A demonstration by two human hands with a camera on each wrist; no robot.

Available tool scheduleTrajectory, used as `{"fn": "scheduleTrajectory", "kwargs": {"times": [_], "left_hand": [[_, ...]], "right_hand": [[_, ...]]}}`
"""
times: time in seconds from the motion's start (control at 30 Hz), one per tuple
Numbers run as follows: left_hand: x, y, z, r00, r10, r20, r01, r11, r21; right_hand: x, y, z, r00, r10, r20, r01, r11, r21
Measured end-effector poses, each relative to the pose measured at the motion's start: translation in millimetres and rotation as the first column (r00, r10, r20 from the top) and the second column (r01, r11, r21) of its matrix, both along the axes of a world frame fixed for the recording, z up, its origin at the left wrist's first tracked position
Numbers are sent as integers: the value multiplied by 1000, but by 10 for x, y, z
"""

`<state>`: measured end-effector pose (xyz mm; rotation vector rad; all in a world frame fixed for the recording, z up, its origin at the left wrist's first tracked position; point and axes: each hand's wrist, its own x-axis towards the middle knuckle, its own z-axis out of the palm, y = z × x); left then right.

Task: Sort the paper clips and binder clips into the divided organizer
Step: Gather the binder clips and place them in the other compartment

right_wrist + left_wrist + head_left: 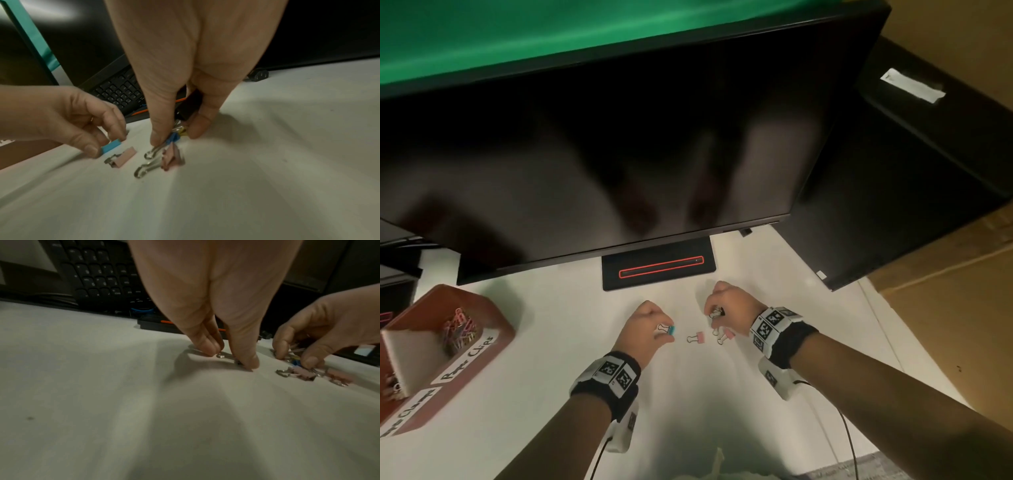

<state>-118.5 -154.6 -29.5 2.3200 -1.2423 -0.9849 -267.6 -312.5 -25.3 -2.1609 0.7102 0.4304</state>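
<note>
My left hand (664, 334) pinches a light blue binder clip (672, 330) just above the white desk; the right wrist view shows that clip (111, 147) between thumb and forefinger. My right hand (717, 317) holds a small bunch of binder clips, with a blue clip (174, 138) and a yellow clip (182, 131) between its fingers (158, 139). Two pink binder clips (697, 338) (725, 335) lie on the desk between the hands. The brown divided organizer (493, 325) stands at the far left, with coloured paper clips (460, 330) in one compartment.
A large dark monitor (619, 154) overhangs the desk, and its stand base (659, 269) sits just beyond the hands. A black keyboard (98, 275) lies behind. Wrist cables trail toward the near desk edge. A dark box (928, 154) stands at the right.
</note>
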Motion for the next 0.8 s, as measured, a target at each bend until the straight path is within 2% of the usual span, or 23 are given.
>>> {"fn": "scheduleTrajectory", "kwargs": {"times": [0.13,0.4,0.5,0.6,0.8], "left_hand": [[5,-20,-4,997,-66,41,65,998,22],[-259,-245,64,971,-143,-191,138,990,-41],[-385,-308,-13,967,-207,-148,213,977,25],[-436,-303,-62,981,-175,-79,178,984,32],[-425,-213,-111,984,-171,45,171,985,-16]], "right_hand": [[-5,-40,-8,999,-21,42,22,1000,-11],[-235,-150,-2,981,-175,81,175,985,10],[-346,-194,25,966,-234,112,234,972,19],[-446,-260,60,952,-282,123,279,959,37],[-463,-188,10,995,-45,87,47,999,-25]]}}
